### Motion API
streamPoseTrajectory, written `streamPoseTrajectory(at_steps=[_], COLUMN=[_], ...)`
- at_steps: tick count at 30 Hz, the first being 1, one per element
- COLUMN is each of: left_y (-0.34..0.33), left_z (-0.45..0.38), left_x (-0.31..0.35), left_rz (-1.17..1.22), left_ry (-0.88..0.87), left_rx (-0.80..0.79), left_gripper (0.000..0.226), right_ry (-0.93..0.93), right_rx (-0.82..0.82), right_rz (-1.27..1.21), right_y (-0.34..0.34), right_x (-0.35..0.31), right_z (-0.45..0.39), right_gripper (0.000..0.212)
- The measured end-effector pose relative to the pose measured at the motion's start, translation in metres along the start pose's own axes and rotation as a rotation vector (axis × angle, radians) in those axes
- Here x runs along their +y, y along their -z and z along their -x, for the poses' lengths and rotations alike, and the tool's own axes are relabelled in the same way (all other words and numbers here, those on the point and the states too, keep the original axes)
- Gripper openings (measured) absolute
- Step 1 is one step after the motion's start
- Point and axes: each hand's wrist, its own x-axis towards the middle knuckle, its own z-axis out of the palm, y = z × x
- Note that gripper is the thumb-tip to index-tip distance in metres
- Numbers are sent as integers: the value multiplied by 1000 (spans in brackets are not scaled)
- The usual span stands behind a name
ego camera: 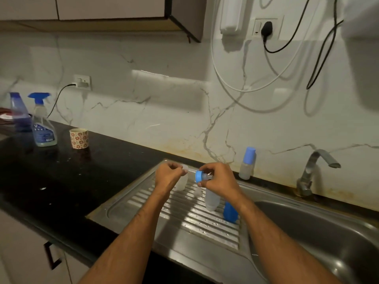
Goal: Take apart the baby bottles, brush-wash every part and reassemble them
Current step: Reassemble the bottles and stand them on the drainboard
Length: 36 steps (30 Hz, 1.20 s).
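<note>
Right hand [220, 179] grips blue collar [199, 176]; left hand [168, 174] pinches clear nipple [185, 168] just left of it, above drainboard [143, 203].

Both forearms were bare from the frame's lower edge to the wrists, with no sleeves in view. The left hand [168, 174] and right hand [220, 179] wore no gloves, and no rings or watch showed.
</note>
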Motion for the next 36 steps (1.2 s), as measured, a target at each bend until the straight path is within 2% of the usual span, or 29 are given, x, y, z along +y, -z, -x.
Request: streamPoseTrajectory(at_steps=[9, 19, 25, 36], left_y=[6, -16, -25, -10], left_z=[-57, -88, -90, -83], left_x=[-16, -42, -53, -31], left_rz=[-90, -162, -214, -91], left_ry=[-12, -5, -20, -14], left_rx=[81, -15, -38, 58], left_gripper=[26, 60, 55, 59], right_ry=[34, 9, 4, 5], right_rx=[-39, -37, -46, 3], right_rz=[0, 18, 8, -46], right_y=[-24, -39, -44, -20], right_x=[-2, 16, 27, 20], right_z=[-50, -80, -79, -71], right_gripper=[44, 45, 45, 46])
